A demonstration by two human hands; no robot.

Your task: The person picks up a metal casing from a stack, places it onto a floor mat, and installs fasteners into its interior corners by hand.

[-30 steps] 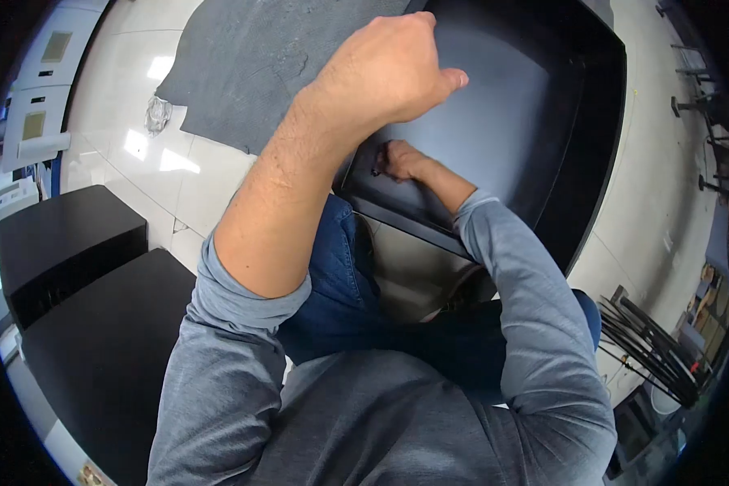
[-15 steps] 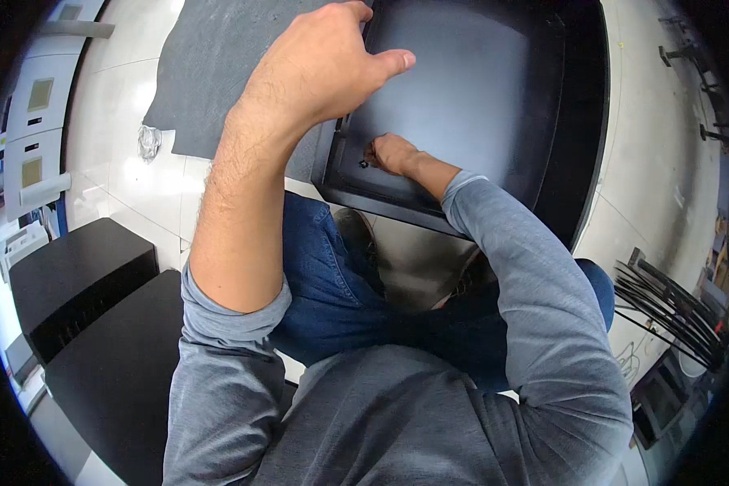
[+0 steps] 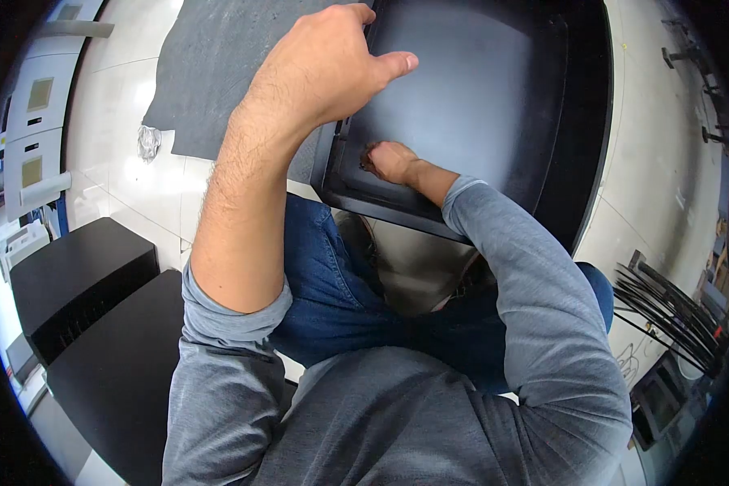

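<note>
Inside the box, scratches could be caused should the curled right hand slip, the left hand half-open above, both holds hidden.

I can read no word, number or brand anywhere around me. At the upper left of the frame, the white cabinets carry tan panels and little dark plates, too small for me to make out any lettering.
</note>
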